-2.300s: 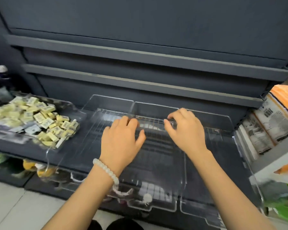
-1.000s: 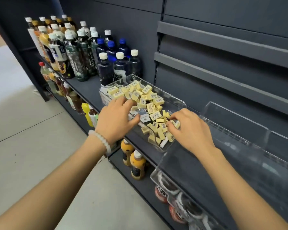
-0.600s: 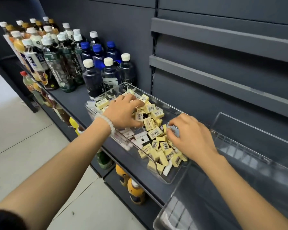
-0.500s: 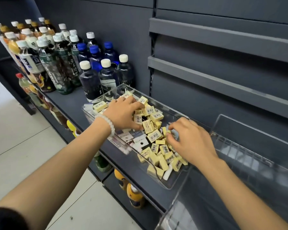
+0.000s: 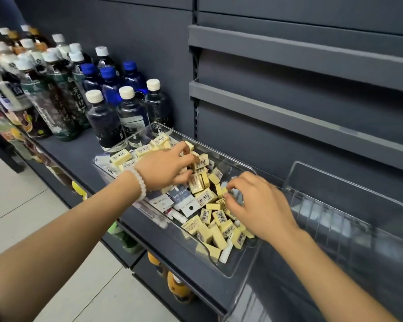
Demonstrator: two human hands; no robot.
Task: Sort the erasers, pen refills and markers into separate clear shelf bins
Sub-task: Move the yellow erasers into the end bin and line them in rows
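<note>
Both my hands are down in the clear bin (image 5: 239,273) that sits on the dark shelf (image 5: 79,147), the one heaped with small yellow erasers (image 5: 216,219) in barcode sleeves. My left hand (image 5: 163,168), with a white bead bracelet (image 5: 139,183) at the wrist, reaches in over the middle of the pile; its fingers are curled down into the erasers and pinch at them, though I cannot tell which piece they have. My right hand (image 5: 258,203) lies over the near right part of the heap, fingers bent, the fingertips (image 5: 228,194) closing on something small among the erasers; what exactly is between them is hidden.

Among the yellow blocks lie a few flat packets (image 5: 179,198) in white and grey-blue, and a white stick-shaped piece (image 5: 226,252) rests near the bin's front corner.

Just to the right, touching or nearly touching this bin, stands a second clear bin (image 5: 335,205) with ribbed floor.

Behind and to the left of the eraser bin stand drink bottles (image 5: 102,112) with white and blue caps. More bottles (image 5: 177,287) show on the lower shelf beneath.
</note>
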